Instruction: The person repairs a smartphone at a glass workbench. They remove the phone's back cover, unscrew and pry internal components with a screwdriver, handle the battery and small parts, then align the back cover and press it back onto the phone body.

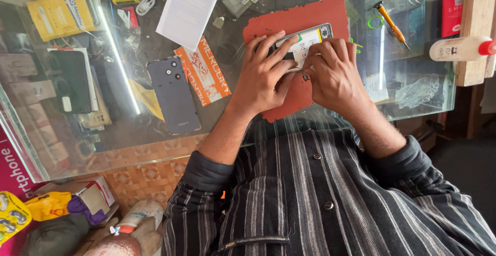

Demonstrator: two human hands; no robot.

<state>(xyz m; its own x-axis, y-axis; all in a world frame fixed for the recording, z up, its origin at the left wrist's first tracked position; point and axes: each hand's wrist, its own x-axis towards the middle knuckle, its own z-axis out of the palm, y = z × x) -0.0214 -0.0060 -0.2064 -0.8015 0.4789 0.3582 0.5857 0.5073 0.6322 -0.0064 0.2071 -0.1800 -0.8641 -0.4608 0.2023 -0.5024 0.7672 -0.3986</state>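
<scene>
An opened phone (306, 41), its insides and white battery showing, lies on a red work mat (299, 18) on a glass counter. My left hand (266, 72) grips the phone's near end, fingers curled over its edge. My right hand (333, 72) rests on the phone beside it, fingertips pinched together at a spot on the phone's lower part; what they pinch is too small to tell. A dark blue phone back cover (174, 94) lies to the left of my hands.
An orange-handled screwdriver (391, 24) lies at the back right. A white bottle with a red cap (460, 49) rests on a wooden block. A white paper sleeve (188, 8) and an orange card (204, 72) lie near the cover. The glass edge (129, 160) runs close to my body.
</scene>
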